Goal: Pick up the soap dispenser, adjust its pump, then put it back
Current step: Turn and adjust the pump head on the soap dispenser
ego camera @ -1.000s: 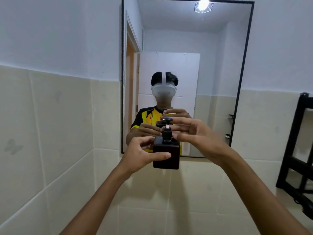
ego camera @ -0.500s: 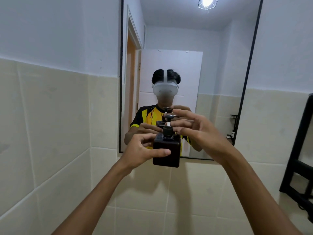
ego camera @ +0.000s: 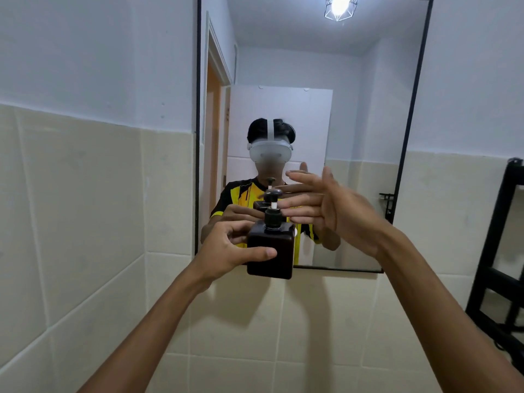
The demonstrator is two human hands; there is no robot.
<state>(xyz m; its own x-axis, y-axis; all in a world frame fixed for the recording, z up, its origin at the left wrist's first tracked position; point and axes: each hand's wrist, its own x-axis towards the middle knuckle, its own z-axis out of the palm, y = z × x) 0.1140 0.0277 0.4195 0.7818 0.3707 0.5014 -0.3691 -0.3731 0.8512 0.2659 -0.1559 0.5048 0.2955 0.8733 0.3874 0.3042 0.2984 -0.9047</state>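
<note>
A bathroom wall, cream tile (ego camera: 85, 222) below and pale paint above, carries a black-framed mirror (ego camera: 411, 109) straight ahead. In front of the mirror's lower edge the dispenser (ego camera: 270, 251), a dark square bottle, is held upright in the air. The left hand (ego camera: 226, 251) grips its body, thumb across the near face and fingers wrapped around the far left side. The pump (ego camera: 272, 194) stands raised above the collar, a white stem showing beneath its head. The right hand (ego camera: 334, 211) is open beside the pump, fingers spread and straight, their tips next to the pump head; whether they touch it cannot be told. It holds nothing. A black rack (ego camera: 504, 251) stands right of the mirror. The mirror reflects the person, a yellow-and-black shirt and a lit ceiling lamp (ego camera: 338, 7).
</note>
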